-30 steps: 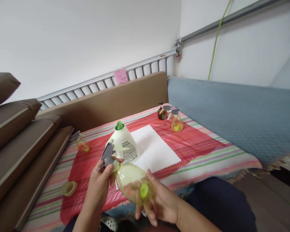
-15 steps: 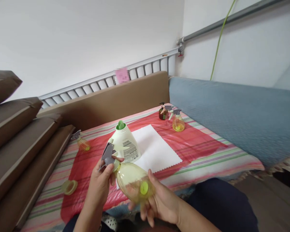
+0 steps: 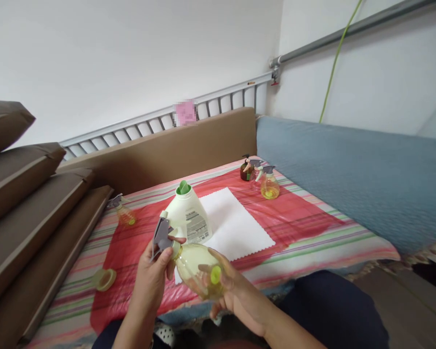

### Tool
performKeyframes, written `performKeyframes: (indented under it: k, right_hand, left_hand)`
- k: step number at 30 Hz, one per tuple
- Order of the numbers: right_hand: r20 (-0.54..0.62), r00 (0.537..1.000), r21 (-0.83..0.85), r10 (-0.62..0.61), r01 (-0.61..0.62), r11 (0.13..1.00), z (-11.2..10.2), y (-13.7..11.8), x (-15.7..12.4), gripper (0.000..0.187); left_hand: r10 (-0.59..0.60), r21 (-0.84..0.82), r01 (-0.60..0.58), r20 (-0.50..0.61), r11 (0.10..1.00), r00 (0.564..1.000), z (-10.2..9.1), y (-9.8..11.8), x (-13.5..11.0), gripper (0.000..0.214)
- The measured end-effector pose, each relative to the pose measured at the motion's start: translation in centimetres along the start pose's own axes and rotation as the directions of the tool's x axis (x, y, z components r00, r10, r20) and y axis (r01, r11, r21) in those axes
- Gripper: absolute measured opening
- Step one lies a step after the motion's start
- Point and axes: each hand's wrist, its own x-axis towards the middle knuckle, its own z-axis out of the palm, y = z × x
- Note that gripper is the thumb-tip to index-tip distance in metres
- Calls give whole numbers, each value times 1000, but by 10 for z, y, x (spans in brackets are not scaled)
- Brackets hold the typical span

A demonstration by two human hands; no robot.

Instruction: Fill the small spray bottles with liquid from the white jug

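I hold a clear yellowish spray bottle [image 3: 196, 269] on its side above the near edge of the bed. My left hand [image 3: 153, 276] is closed round its grey trigger head [image 3: 162, 236]. My right hand [image 3: 232, 291] cups the bottle's round belly from below, with fingers curled on it near a yellow-green spot on its base. Just behind the bottle a white detergent jug [image 3: 188, 215] with a green spout stands upright beside a white cloth [image 3: 236, 225].
A red plastic sheet [image 3: 298, 213] covers the striped bedspread. A yellow cap [image 3: 104, 279] lies at the left, and a small spray bottle [image 3: 121, 211] lies near the brown cushions [image 3: 29, 213]. Two more spray bottles [image 3: 267, 182] stand at the far right by a blue blanket [image 3: 349, 169].
My right hand has shifted its hold on the bottle's belly, fingers now curled further up over it. The left hand stays on the trigger head.
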Motion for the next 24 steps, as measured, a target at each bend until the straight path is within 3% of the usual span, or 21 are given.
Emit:
performKeyframes:
  k: [2, 7, 12, 17, 21, 24]
  right_hand:
    - [12, 1000, -6, 4, -4, 1000, 0, 3, 0, 76]
    - [74, 983, 117, 166, -174, 978, -4, 12, 2, 75]
    - [207, 903, 217, 376, -417, 883, -6, 12, 3, 90]
    - [340, 841, 244, 421, -511, 824, -5, 11, 3, 103]
    - [285, 854, 262, 436, -507, 821, -8, 19, 3, 99]
    - [136, 902, 218, 411, -432, 875, -16, 26, 6, 89]
  left_hand:
    - [4, 13, -5, 5, 1000, 1000, 0, 1, -1, 21]
    - [-6, 46, 4, 38, 999, 999, 1, 5, -3, 23]
    - [-49, -20, 50, 48, 999, 998, 3, 9, -5, 25]
    - [-64, -92, 71, 79, 993, 995, 3, 9, -5, 25]
    - [-61, -100, 71, 102, 993, 993, 1, 3, -5, 23]
    - [-56, -80, 70, 169, 994, 984, -4, 1, -6, 28]
